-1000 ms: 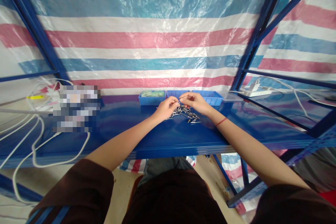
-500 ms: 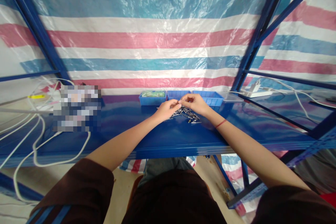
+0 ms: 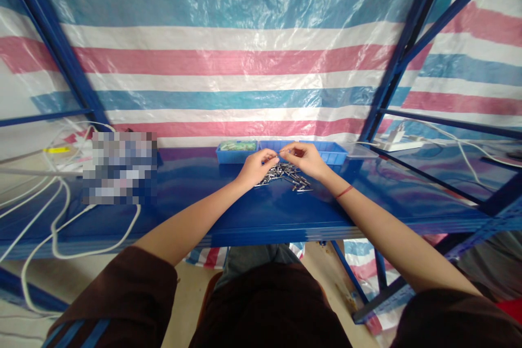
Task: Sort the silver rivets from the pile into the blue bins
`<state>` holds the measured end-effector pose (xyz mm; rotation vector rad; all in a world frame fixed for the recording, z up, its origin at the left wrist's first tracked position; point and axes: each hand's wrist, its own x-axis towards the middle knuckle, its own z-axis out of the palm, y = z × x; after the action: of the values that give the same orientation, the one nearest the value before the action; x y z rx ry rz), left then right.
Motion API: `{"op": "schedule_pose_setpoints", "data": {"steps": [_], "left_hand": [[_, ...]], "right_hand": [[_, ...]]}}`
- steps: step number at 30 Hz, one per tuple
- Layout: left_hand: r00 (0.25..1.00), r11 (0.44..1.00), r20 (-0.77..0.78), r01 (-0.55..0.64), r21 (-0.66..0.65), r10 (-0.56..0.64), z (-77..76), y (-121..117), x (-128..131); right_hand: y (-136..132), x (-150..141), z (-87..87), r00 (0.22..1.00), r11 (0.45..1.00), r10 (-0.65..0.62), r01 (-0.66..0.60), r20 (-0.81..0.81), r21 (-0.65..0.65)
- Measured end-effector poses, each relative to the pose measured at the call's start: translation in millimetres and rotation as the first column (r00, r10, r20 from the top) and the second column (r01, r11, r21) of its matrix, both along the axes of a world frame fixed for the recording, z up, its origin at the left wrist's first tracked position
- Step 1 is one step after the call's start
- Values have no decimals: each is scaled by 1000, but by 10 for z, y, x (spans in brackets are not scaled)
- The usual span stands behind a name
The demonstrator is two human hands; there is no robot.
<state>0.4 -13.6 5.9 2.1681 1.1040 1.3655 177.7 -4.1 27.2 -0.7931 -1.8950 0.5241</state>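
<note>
Over the pile of thin metal pieces, which look like blind rivets, my two hands face each other with fingertips close together. My left hand is closed in a pinch at the pile's left side. Its thumb and forefinger hide whatever is between them. My right hand also pinches, its fingertips beside those of my left hand; anything in them is too small to name. Just behind are a blue bin with green-wrapped contents, a middle blue bin partly covered by my hands, and a right blue bin.
The blue tabletop carries a pixelated object at the left, among white cables. A clear plastic lid lies right of the bins. Farther right sits a white power strip. Blue metal posts frame the striped sheet behind.
My fingertips came together half a second ago and are now slightly apart again. Both hands stay over the pile; the bins have not moved.
</note>
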Motion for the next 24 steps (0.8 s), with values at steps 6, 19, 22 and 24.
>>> {"op": "schedule_pose_setpoints", "data": {"steps": [6,19,22,24], "left_hand": [[996,996,-27,-83,35,84,36,-10,-30],[876,980,-440,-172,97,197,5,37,-127],[834,978,-514,-197,63,201,-11,24,-126],[830,978,-520,-195,68,202,-16,20,-122]], "right_hand": [[73,61,-29,976,1000,-27,23,215,21],[367,468,-32,818,790,-491,274,-299,-549],[340,434,-51,932,862,-339,253,-128,-439],[301,333,-82,984,958,-149,169,100,-231]]}}
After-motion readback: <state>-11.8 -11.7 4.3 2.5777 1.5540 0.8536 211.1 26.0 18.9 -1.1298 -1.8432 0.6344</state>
